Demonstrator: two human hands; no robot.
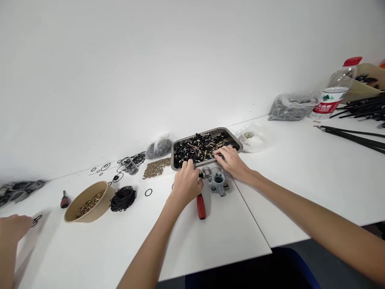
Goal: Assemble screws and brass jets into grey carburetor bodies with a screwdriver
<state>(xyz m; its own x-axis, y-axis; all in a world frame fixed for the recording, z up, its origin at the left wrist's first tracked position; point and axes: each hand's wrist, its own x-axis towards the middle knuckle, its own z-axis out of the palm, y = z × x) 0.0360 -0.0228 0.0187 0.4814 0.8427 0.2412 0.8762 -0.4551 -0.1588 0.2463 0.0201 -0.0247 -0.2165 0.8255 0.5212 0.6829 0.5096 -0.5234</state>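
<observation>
- white table (300, 168) against a bare white wall, seen from my head camera; small parts lie all along its far edge.
- my left hand (186, 182) is curled shut on the red-handled screwdriver (201, 205), whose handle lies on the table pointing toward me.
- my right hand (233, 160) reaches over the near rim of the metal tray (236, 140), fingers loosely bent among black and brass bits; whether it has pinched one i cannot tell.
- between my hands, just near of the tray, sits the grey metal carburetor body (218, 181). i judge it stiff, fairly heavy and knobbly, best held around its main block.
- farther left are a paper bowl (90, 200) of brass screws and a coil of black o-rings (122, 198); another person's hand (13, 226) shows at the left edge.
</observation>
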